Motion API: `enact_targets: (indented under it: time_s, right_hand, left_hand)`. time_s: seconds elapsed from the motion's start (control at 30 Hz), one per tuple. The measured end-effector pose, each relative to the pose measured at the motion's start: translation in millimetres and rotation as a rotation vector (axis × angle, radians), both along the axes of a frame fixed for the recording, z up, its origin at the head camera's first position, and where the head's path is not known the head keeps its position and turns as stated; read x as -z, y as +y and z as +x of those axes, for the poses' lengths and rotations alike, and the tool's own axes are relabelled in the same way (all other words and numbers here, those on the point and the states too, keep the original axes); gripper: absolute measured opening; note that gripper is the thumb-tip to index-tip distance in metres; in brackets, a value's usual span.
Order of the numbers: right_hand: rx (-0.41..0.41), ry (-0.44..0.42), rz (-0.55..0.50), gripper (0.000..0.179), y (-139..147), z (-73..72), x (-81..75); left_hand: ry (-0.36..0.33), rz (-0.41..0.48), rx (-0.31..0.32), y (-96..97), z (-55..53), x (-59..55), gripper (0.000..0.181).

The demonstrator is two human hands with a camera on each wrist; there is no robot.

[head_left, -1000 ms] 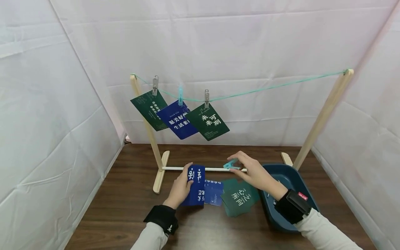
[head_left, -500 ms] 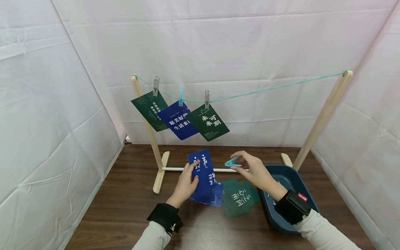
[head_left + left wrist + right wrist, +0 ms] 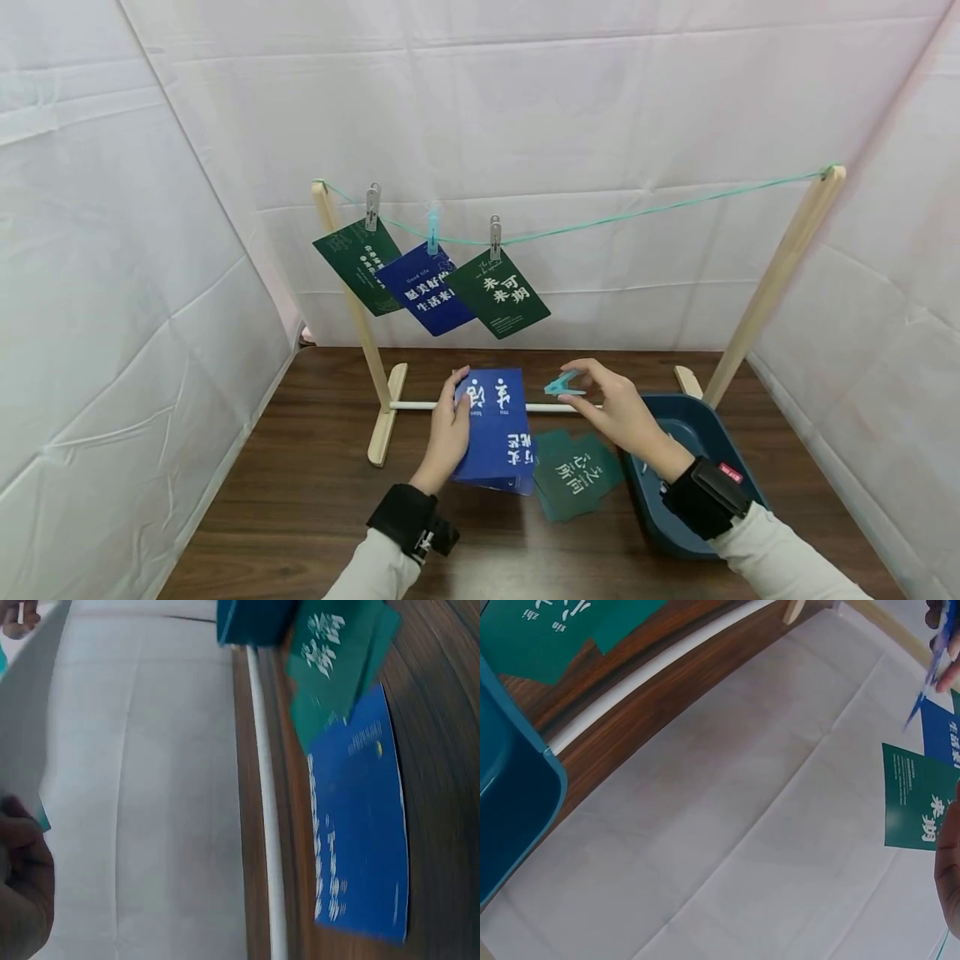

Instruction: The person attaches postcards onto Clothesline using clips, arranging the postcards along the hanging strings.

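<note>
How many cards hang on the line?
3: the leftmost green card, the blue card beside it, and the rightmost green card. They overlap in the head view; another could hide behind.

The head view looks forward and down from above the near side of the table (image 3: 285,500), far enough back to take in both posts of the wooden frame (image 3: 776,283); the left wrist view sits closer in, turned sideways so the white rod (image 3: 264,787) runs almost upright, the left hand (image 3: 22,896) at its edge; the right wrist view, also close and tilted, mostly faces the white cloth (image 3: 727,810), the right hand (image 3: 949,870) cut off; all three share the blue tray (image 3: 517,795) and loose green cards (image 3: 544,645)
</note>
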State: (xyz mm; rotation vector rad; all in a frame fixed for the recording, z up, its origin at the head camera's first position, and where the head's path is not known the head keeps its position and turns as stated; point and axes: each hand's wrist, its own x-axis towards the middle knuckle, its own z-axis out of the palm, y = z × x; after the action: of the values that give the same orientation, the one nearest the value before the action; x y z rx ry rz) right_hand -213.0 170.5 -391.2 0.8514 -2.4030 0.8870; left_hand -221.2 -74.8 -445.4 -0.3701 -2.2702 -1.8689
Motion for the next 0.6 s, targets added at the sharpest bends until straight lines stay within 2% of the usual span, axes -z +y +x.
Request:
enact_targets:
  time_s: [0.13,0.3,0.37,0.47,0.5,0.57,0.6]
  right_hand:
    - [0.012,0.016,0.019,0.043,2.8,0.5,-0.2]
    - [0.025,0.038,0.007,0.043,6.1,2.0,0.5]
    - [0.024,0.033,0.001,0.043,7.4,2.8,1.5]
    - [0.014,0.010,-0.004,0.042,9.4,4.3,3.8]
    - [0.012,0.001,-0.006,0.042,10.1,4.9,4.6]
    - [0.012,-0.007,-0.012,0.042,11.5,6.1,5.7]
    - [0.013,-0.008,-0.019,0.042,12.2,6.8,6.0]
  left_hand:
    - [-0.048,0.097,-0.006,5.7,0.6,-2.1,0.048]
    - [-0.130,0.223,-0.127,8.6,0.4,-5.8,0.063]
    - [-0.180,0.238,-0.177,8.2,0.8,-6.2,0.054]
    - [-0.192,0.165,-0.202,6.6,1.4,-5.2,0.012]
    - [-0.181,0.129,-0.205,6.2,1.8,-4.7,0.014]
    - [-0.146,0.064,-0.197,5.4,2.9,-3.6,0.030]
    - [-0.122,0.029,-0.196,5.2,3.5,-3.2,0.033]
